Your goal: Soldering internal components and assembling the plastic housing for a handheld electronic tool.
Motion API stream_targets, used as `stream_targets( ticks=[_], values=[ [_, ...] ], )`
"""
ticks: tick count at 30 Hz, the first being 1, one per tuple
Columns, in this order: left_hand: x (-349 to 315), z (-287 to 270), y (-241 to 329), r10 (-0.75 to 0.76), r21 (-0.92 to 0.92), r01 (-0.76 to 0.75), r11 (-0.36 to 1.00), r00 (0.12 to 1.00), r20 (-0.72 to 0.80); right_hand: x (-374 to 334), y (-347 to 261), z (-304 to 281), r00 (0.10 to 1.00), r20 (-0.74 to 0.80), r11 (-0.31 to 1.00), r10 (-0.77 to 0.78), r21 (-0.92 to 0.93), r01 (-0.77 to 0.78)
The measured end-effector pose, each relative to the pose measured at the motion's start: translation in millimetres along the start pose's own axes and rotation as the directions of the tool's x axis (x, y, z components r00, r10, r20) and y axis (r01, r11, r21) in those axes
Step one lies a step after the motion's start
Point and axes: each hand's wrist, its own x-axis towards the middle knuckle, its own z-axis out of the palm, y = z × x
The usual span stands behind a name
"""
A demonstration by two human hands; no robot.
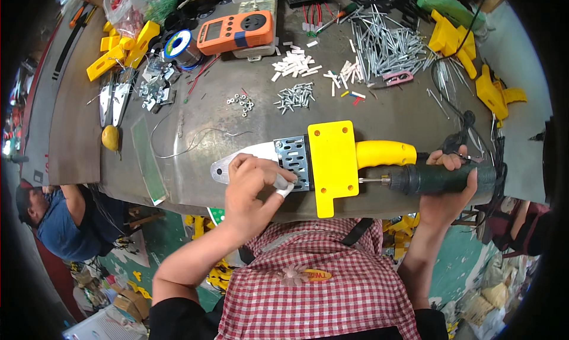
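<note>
Grey and worn, the metal tabletop [385,112] curves across the view, its near edge just above a red-and-white checked apron. At that edge lies the tool being worked on [320,159]: a flat silver blade at the left, a perforated grey metal plate in the middle, a square yellow plastic housing and a rounded yellow handle running right.

The left hand [252,183] rests on the blade and perforated plate, fingers curled and pinched around a small white piece pressed against the plate. The right hand [447,192] is clenched around a dark green electric screwdriver [441,179], held level, its thin metal bit touching the right side of the yellow housing just below the handle.

Farther back, a small group of nuts [241,102] and a pile of short screws [295,96] lie loose, with white plastic bits [294,63] behind them. Beyond these sit an orange multimeter [236,32], a spool of solder [179,45] and a broad heap of long silver pins [385,43]. Yellow plastic parts [121,49] gather at the far left, and more yellow housings [453,40] at the far right.

Below the tabletop's left edge, another person in a blue shirt [56,224] sits beside a green floor littered with scraps.
</note>
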Motion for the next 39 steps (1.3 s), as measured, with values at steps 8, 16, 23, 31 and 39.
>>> stream_targets(
  ticks=[8,16,23,31,39],
  values=[
    [-5,18,4,0.021,0.046,-0.018,0.999,0.998,-0.057,-2,3,-2,1.000,0.015,0.998,0.009,0.067,-0.010],
    [-9,20,3,0.045,0.050,-0.040,0.998,0.995,-0.087,-4,6,0,1.000,-0.004,0.997,-0.010,0.077,0.010],
    [-11,27,-1,0.050,-0.033,-0.054,0.998,0.993,-0.103,-3,7,4,1.000,-0.017,1.000,0.000,-0.010,-0.001],
    [-12,27,-7,0.122,0.161,-0.092,0.983,0.975,-0.186,0,16,16,0.997,-0.049,0.975,-0.063,-0.217,0.051],
    [-14,27,-6,0.110,0.076,-0.095,0.993,0.970,-0.218,-4,19,12,0.998,-0.040,0.978,-0.051,-0.206,0.041]
  ],
)
